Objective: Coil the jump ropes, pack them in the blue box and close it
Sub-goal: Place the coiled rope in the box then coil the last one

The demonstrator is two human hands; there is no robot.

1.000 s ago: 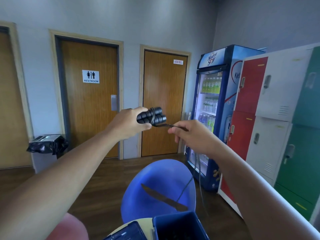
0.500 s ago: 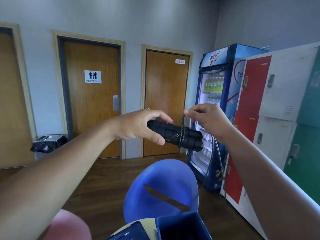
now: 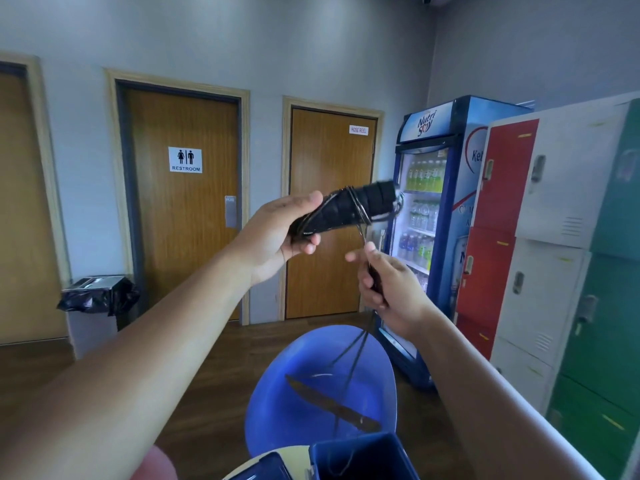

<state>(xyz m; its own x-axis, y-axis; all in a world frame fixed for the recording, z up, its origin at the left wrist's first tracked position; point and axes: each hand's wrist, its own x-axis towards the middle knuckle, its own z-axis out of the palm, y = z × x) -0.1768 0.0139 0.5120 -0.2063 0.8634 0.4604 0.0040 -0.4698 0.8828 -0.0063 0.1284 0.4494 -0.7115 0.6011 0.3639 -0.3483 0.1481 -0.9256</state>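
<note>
In the head view, I see both arms reaching up into the middle of the frame. The left hand (image 3: 277, 237), just left of centre, grips the near end of the jump rope handles (image 3: 349, 207). Its thumb lies along the top and its fingers (image 3: 304, 247) are curled underneath. The two black handles are held together as one bundle, tilted up toward the right, with several turns of thin dark cord (image 3: 353, 358) wound round their middle.

Below and right of that, the right hand (image 3: 391, 292) is closed round the free length of cord, with one fingertip poking out to the left. The cord runs taut from the handles down into this fist. It leaves the bottom of the hand as a few loose strands that hang across the blue chair (image 3: 294, 410) in the lower middle.

The strands drop to the blue box (image 3: 360, 455) at the bottom edge, slightly right of centre. Its top is uncovered, and a thin loop seems to lie inside (it is too fine for me to be sure). Its dark blue lid (image 3: 266, 467) sits just left of it, with a pale sliver of counter (image 3: 294, 459) between them.

Further back, a restroom door (image 3: 183, 220) is at centre left, with a bin (image 3: 97, 296) lined in black below it at the left. A drinks fridge (image 3: 436, 237) and coloured lockers (image 3: 554, 237) fill the right side.
</note>
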